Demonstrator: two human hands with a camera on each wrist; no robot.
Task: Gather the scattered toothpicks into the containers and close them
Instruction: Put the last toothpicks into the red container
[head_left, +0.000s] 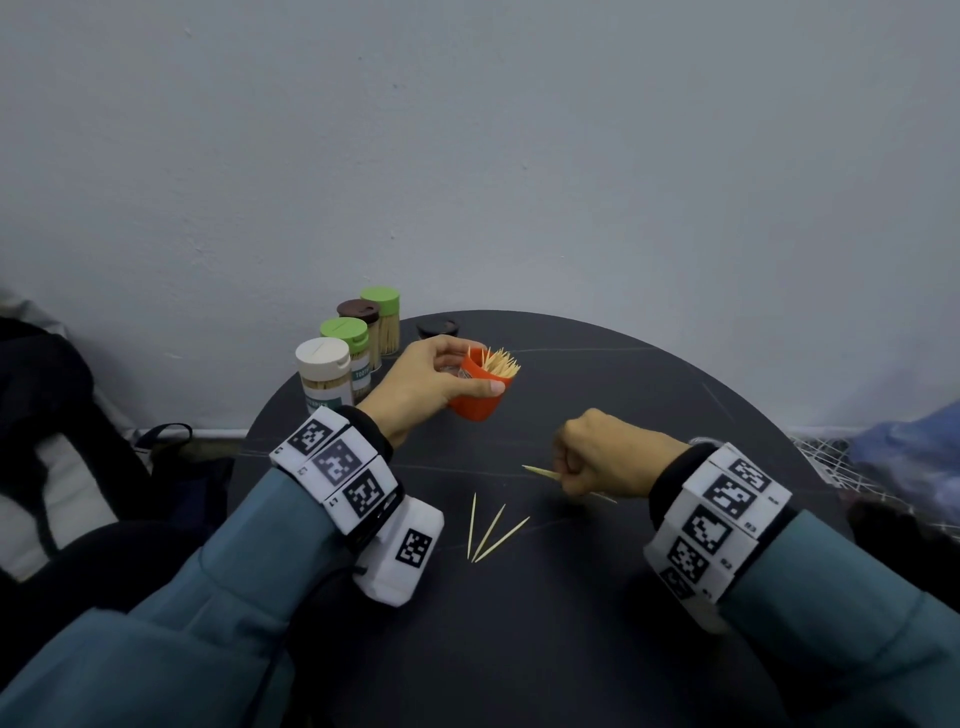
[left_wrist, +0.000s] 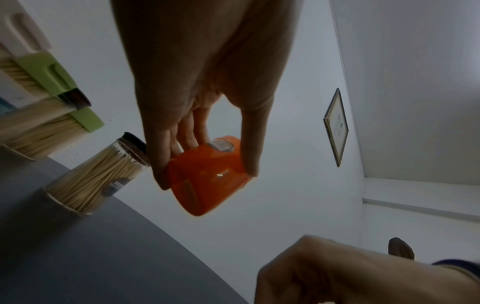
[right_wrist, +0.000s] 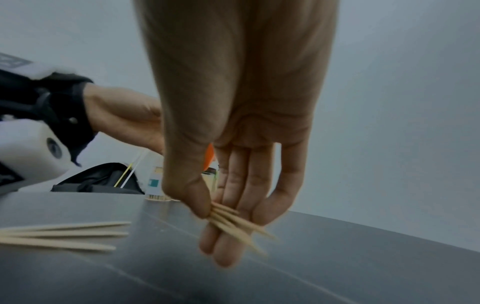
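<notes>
Gripping the orange container (head_left: 475, 392), the left hand (head_left: 423, 382) is wrapping its fingers round the far side and pressing its thumb (head_left: 485, 386) against the near wall. The orange container is being held clear of the round dark table (head_left: 597, 623), tilted with its open mouth facing up and to the right, and a bunch of toothpicks (head_left: 501, 362) is sticking out of that mouth. In the left wrist view the container's base (left_wrist: 205, 197) is pointing down toward the table edge.

The right hand (head_left: 605, 454) is closing its grip on a small bundle of toothpicks (right_wrist: 233, 223), pinching them between the thumb (right_wrist: 191, 197) and the fingers (right_wrist: 235, 205). One end of the bundle (head_left: 540, 472) is projecting to the left of the fist, just above the table.

Three loose toothpicks (head_left: 491, 532) are lying on the table in a narrow fan, near the person and between the two wrists.

Four closed toothpick jars are standing in a row at the far left edge of the table: a white-lidded jar (head_left: 323, 371), a green-lidded jar (head_left: 349, 348), a brown-lidded jar (head_left: 361, 319) and a second green-lidded jar (head_left: 383, 317). A dark lid (head_left: 437, 328) is showing just beyond the left hand; in the left wrist view it is sitting on a clear jar (left_wrist: 101, 174) full of toothpicks.
</notes>
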